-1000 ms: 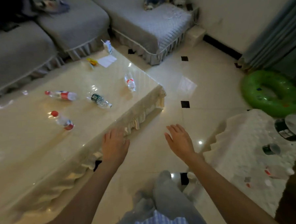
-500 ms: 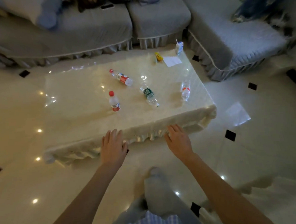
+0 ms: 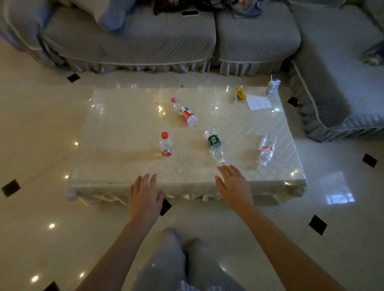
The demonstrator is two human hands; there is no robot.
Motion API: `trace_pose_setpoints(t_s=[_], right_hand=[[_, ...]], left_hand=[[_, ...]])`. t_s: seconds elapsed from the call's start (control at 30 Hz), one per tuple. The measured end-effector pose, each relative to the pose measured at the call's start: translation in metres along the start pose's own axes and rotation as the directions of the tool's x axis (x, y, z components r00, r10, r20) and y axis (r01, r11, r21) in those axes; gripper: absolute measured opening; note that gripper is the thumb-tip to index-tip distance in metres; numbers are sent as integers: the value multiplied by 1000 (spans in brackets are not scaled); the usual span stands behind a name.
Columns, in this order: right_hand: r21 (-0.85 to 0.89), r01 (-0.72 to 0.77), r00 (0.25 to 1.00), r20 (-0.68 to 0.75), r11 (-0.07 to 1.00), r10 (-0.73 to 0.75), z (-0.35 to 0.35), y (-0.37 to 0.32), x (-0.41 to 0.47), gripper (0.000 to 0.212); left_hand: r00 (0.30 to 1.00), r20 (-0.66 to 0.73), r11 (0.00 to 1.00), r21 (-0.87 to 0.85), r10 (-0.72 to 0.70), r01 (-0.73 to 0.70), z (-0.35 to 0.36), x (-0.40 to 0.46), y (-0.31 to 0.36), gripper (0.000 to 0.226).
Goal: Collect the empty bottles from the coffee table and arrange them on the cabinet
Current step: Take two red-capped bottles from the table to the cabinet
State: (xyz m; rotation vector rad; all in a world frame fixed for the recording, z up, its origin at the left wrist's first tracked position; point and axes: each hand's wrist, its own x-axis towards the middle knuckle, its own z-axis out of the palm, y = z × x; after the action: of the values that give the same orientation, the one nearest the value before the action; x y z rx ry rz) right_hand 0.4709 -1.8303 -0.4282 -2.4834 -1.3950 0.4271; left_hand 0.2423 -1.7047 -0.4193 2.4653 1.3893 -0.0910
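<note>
Several empty plastic bottles are on the glossy coffee table (image 3: 119, 135). A red-capped bottle (image 3: 165, 145) stands upright. Another red-label bottle (image 3: 184, 111) lies on its side behind it. A green-label bottle (image 3: 214, 146) lies with its cap toward me. A clear bottle with a red label (image 3: 267, 150) lies at the right. My left hand (image 3: 143, 198) and my right hand (image 3: 233, 184) hover over the table's near edge, fingers straight, holding nothing. The right fingertips are close to the green-label bottle's cap. The cabinet is out of view.
A small carton with a straw (image 3: 272, 87), a yellow item (image 3: 240, 93) and a white paper (image 3: 258, 102) sit at the table's far right corner. A grey sofa (image 3: 141, 43) wraps the back and right. Shiny tiled floor (image 3: 33, 198) lies around the table.
The view has swung left from the cabinet side to face the coffee table squarely and closer. Both hands stay open and now reach over the table's near edge.
</note>
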Motion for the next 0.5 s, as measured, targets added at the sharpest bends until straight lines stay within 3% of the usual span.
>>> trace_pose_setpoints(t_s=[0.5], right_hand=[[-8,31,999,17,999,-31,8,-23,157,38]], left_hand=[[998,-18,989,-132,-67,64,1,144,-25,55]])
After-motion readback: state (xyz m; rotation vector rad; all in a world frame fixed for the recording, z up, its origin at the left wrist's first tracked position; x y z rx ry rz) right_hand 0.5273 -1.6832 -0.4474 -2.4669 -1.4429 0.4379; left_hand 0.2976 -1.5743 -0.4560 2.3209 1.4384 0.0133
